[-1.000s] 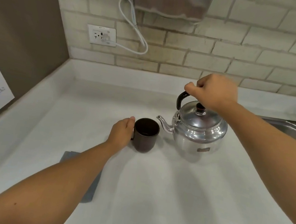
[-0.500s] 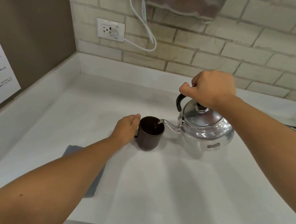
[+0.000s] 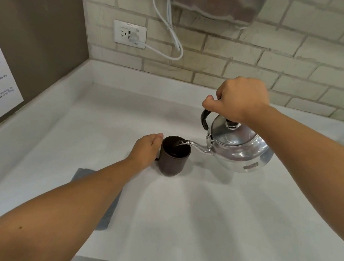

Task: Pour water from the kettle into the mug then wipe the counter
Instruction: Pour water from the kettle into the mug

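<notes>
Counter [image 3: 207, 226], mug as landmark. Kettle [image 3: 240, 150] just right of mug [image 3: 173, 156], lifted and tilted, spout over the rim: pour step underway. Cloth [image 3: 106, 214] near side of mug, under left forearm. Right hand [image 3: 239, 100] fisted on kettle handle; left hand [image 3: 146, 149] cupped against mug's left side. Next: level kettle, set down, grab cloth. Versus earlier: kettle tipped further, water now visible at spout.

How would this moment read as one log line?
step: pouring | right hand: tilting kettle | left hand: steadying mug | cloth: unused
</notes>
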Available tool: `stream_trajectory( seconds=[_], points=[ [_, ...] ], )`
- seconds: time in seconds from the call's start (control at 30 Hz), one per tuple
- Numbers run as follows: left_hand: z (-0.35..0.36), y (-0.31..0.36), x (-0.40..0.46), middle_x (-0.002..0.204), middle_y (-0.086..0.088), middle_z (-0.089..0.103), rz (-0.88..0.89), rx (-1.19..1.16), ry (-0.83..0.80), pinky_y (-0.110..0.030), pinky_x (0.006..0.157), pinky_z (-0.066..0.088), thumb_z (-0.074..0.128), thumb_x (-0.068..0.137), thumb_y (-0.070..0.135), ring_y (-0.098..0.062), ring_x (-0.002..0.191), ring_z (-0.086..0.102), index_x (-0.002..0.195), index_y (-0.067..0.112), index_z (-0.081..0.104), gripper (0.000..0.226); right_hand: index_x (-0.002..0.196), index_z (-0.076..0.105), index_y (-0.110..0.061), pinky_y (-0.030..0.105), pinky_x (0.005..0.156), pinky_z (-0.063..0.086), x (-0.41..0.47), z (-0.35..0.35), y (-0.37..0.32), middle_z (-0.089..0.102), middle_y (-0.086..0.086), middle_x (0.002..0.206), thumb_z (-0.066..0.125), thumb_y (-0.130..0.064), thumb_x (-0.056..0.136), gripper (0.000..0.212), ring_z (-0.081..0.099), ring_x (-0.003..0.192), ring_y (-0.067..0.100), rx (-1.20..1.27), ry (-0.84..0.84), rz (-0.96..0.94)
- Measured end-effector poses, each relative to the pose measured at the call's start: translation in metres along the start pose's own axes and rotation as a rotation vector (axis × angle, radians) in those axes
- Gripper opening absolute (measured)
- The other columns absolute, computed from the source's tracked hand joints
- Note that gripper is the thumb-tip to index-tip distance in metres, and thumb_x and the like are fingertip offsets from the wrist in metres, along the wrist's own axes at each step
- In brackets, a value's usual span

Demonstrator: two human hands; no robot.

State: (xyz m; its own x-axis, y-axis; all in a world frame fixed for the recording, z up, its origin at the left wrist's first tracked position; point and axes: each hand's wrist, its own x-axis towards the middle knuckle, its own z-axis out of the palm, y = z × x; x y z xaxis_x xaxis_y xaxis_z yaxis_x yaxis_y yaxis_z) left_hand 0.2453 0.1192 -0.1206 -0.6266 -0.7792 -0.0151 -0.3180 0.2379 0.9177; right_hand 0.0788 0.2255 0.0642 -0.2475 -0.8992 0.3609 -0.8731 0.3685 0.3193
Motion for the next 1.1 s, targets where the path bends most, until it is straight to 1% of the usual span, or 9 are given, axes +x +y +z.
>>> stream_trajectory(
  seconds=[0.07,0.13,0.2,0.27,0.43,0.6,0.87,0.93,1.1],
  points=[
    [0.0002,-0.0015,0.0007,0.077,-0.012,0.052,0.002,0.011,-0.001,-0.037,0.073,0.043,0.033,0.100,0.038,-0.035,0.085,0.060,0.069,0.010,0.042,0.043,0.040,0.036,-0.014,0.023,0.044,0.022,0.0014,-0.0016,-0.0019,0.030,-0.001,0.037,0.041,-0.050,0.077,0.051,0.028,0.036,0.020,-0.004,0.001,-0.012],
    [0.0002,-0.0029,0.0009,0.077,-0.012,0.053,0.003,0.015,-0.005,-0.034,0.072,0.041,0.033,0.100,0.039,-0.029,0.080,0.057,0.072,0.008,0.045,0.043,0.040,0.036,-0.014,0.023,0.044,0.022,0.0021,-0.0028,-0.0032,0.031,-0.001,0.037,0.041,-0.050,0.077,0.051,0.028,0.036,0.020,-0.016,-0.002,-0.018],
    [-0.0002,-0.0031,0.0005,0.077,-0.012,0.052,0.004,0.019,-0.007,-0.034,0.071,0.040,0.033,0.100,0.038,-0.026,0.077,0.055,0.073,0.008,0.046,0.043,0.040,0.035,-0.014,0.023,0.044,0.021,0.0027,-0.0035,-0.0036,0.031,0.000,0.038,0.042,-0.049,0.077,0.051,0.027,0.037,0.020,-0.032,-0.008,-0.024],
    [-0.0003,-0.0033,0.0004,0.076,-0.012,0.052,0.009,0.026,-0.006,-0.034,0.070,0.040,0.033,0.100,0.038,-0.026,0.077,0.054,0.072,0.008,0.046,0.043,0.040,0.035,-0.014,0.024,0.044,0.021,0.0031,-0.0046,-0.0036,0.030,-0.001,0.038,0.041,-0.049,0.076,0.050,0.026,0.037,0.020,-0.040,-0.011,-0.028],
    [-0.0006,-0.0031,-0.0002,0.072,-0.012,0.046,0.018,0.033,-0.001,-0.033,0.068,0.036,0.033,0.100,0.037,-0.026,0.077,0.053,0.067,0.010,0.036,0.043,0.040,0.036,-0.014,0.024,0.044,0.021,0.0048,-0.0056,-0.0039,0.030,-0.001,0.038,0.040,-0.049,0.075,0.049,0.026,0.037,0.020,-0.052,-0.021,-0.037],
    [-0.0015,-0.0027,-0.0006,0.069,-0.011,0.039,0.033,0.039,-0.003,-0.034,0.070,0.037,0.033,0.101,0.036,-0.025,0.073,0.048,0.065,0.011,0.032,0.043,0.042,0.036,-0.014,0.023,0.044,0.021,0.0050,-0.0056,-0.0055,0.030,-0.001,0.039,0.039,-0.050,0.075,0.049,0.026,0.037,0.021,-0.071,-0.021,-0.056],
    [-0.0015,-0.0038,0.0005,0.066,-0.008,0.039,0.026,0.046,0.000,-0.034,0.068,0.034,0.034,0.100,0.036,-0.026,0.075,0.052,0.060,0.014,0.029,0.046,0.040,0.033,-0.016,0.023,0.044,0.020,0.0061,-0.0079,-0.0057,0.029,-0.002,0.039,0.040,-0.049,0.076,0.050,0.025,0.037,0.020,-0.077,-0.020,-0.078],
    [-0.0016,-0.0041,0.0005,0.068,-0.010,0.040,0.030,0.049,0.000,-0.034,0.068,0.034,0.034,0.101,0.036,-0.026,0.076,0.052,0.060,0.014,0.030,0.046,0.040,0.033,-0.016,0.023,0.044,0.020,0.0063,-0.0079,-0.0061,0.029,-0.002,0.039,0.040,-0.049,0.077,0.050,0.025,0.037,0.020,-0.082,-0.020,-0.088],
    [-0.0019,-0.0039,-0.0002,0.067,-0.008,0.041,0.029,0.052,0.006,-0.034,0.069,0.036,0.034,0.100,0.036,-0.027,0.077,0.054,0.059,0.015,0.031,0.047,0.040,0.033,-0.016,0.023,0.043,0.021,0.0067,-0.0080,-0.0071,0.028,-0.002,0.038,0.040,-0.049,0.077,0.050,0.025,0.036,0.019,-0.096,-0.022,-0.101]
  ],
)
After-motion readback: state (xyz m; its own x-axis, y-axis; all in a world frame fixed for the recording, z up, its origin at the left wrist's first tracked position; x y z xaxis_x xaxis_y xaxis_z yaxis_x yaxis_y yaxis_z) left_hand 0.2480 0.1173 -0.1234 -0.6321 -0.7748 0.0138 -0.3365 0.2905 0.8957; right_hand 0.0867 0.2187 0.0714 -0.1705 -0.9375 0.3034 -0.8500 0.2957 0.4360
